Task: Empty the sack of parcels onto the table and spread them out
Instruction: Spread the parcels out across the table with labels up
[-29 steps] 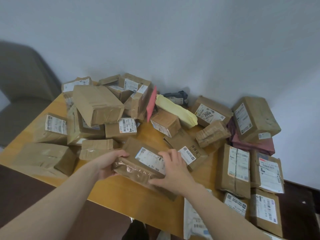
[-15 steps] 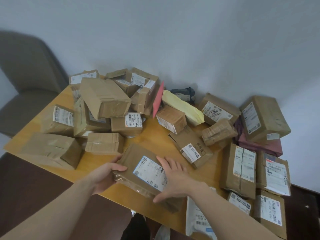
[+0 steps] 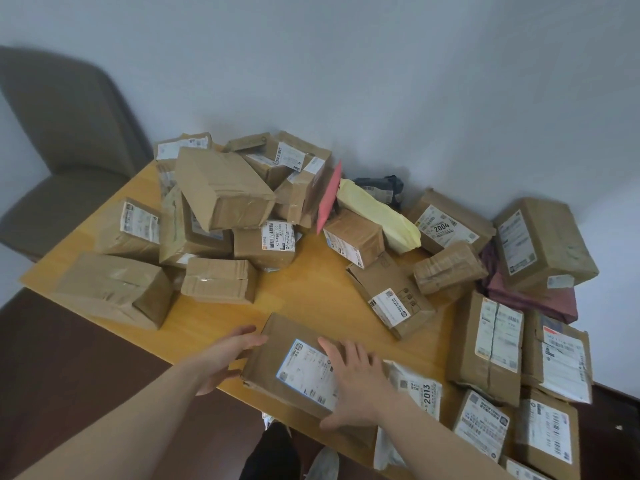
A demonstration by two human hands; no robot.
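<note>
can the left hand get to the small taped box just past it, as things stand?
Probably yes. The left hand lies open beside the flat parcel, and only bare table separates it from the taped box. Nothing is stacked on that box.

plain room, prob. a home or small office: wooden desk (image 3: pixel 311 289) in a bare white corner, padded chair (image 3: pixel 69 161), dark floor (image 3: pixel 69 358), labelled parcels (image 3: pixel 221 192) piled on it.

Brown taped parcels (image 3: pixel 221 192) lie heaped and scattered over the wooden table (image 3: pixel 311 292), one flat labelled parcel (image 3: pixel 298 368) at its near edge.
</note>
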